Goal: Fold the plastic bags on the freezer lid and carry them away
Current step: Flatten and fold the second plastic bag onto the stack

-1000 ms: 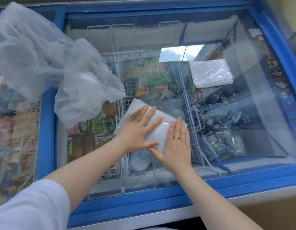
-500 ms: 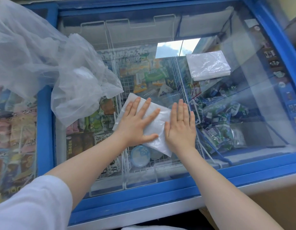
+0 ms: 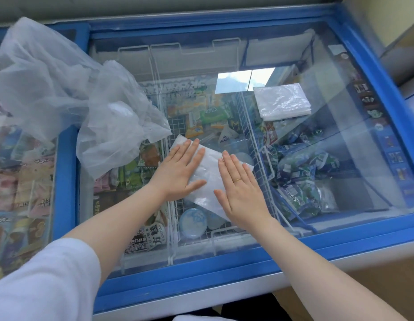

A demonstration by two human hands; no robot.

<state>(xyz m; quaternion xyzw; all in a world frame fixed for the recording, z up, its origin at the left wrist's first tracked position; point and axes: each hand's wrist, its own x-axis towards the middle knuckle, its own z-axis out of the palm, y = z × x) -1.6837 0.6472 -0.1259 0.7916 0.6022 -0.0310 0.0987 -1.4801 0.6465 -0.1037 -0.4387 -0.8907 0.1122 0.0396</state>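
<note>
Pressing the folded bag flat at the freezer lid's centre, left hand and right hand lie open-palmed, gripping nothing; sweeping outward should expel air. Crumpled bags wait at ten o'clock.

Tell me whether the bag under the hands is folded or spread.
Folded. The bag under the hands is a small flat opaque rectangle on the freezer lid, with the left hand and right hand pressing it flat.
</note>
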